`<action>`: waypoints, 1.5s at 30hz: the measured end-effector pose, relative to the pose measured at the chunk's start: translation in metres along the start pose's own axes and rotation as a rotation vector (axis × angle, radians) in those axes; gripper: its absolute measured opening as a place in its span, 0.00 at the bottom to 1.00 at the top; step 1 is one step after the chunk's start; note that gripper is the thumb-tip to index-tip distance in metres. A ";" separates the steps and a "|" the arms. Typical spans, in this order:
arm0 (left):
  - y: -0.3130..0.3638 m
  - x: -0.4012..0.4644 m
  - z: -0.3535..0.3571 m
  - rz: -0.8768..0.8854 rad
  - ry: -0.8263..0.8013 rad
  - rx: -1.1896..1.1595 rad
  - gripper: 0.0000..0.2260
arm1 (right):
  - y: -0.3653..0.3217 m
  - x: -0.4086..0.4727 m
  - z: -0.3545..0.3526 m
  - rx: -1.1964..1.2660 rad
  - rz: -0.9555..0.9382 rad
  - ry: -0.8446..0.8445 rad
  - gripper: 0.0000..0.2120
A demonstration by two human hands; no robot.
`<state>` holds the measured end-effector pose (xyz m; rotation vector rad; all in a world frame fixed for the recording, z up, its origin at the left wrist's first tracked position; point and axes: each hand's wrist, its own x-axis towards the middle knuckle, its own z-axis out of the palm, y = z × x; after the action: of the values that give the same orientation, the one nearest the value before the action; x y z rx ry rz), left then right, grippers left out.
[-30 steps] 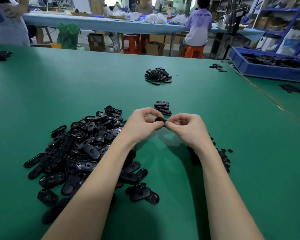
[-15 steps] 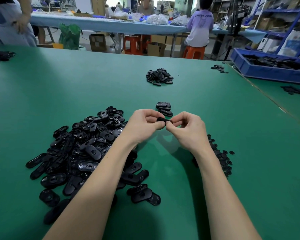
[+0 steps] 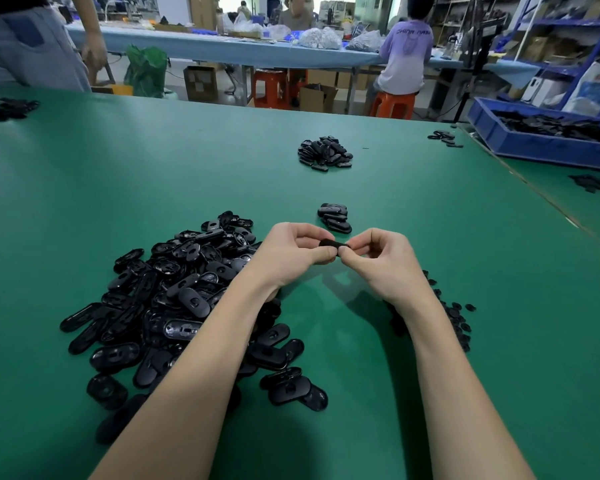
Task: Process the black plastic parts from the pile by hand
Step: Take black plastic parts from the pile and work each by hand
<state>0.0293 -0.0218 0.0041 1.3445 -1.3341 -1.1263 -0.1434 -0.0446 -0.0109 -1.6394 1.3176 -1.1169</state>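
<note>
A large pile of black oval plastic parts [image 3: 174,306] lies on the green table [image 3: 153,174], under and left of my left forearm. One black part [image 3: 329,243] is held above the table between both hands. My left hand [image 3: 291,252] pinches its left end, and my right hand [image 3: 381,258] pinches its right end with curled fingers. Most of the part is hidden by my fingertips. A short stack of the same parts [image 3: 334,218] sits just beyond my hands. Small black bits [image 3: 454,317] lie scattered to the right of my right wrist.
A second heap of black parts [image 3: 324,154] lies farther back at the centre. A blue bin [image 3: 520,143] with black parts stands at the right rear, with loose parts [image 3: 444,137] beside it. More parts [image 3: 7,107] lie far left. People stand and sit beyond the table.
Both hands stay pinched on the same black part and have hardly shifted. The view has tilted down slightly, so the table items sit a little lower in the picture.
</note>
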 end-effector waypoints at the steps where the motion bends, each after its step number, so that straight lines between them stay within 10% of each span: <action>1: 0.000 0.000 0.001 0.000 0.003 0.014 0.07 | 0.000 0.000 0.000 -0.002 -0.009 0.005 0.09; 12: -0.001 0.003 0.002 -0.017 0.103 -0.124 0.06 | -0.006 -0.006 0.000 -0.267 -0.233 0.017 0.11; 25: -0.007 0.005 -0.003 0.122 0.127 0.474 0.06 | -0.012 0.063 0.001 -0.541 0.062 0.119 0.07; 35: 0.006 0.002 -0.010 0.177 0.045 0.497 0.08 | -0.014 0.065 0.006 -0.541 0.059 0.088 0.07; 45: 0.007 0.004 -0.024 0.176 0.100 0.469 0.11 | -0.015 -0.015 0.018 -0.523 -0.103 -0.287 0.02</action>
<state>0.0515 -0.0261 0.0154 1.5518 -1.6695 -0.6383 -0.1235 -0.0262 -0.0062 -2.1713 1.4172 -0.5789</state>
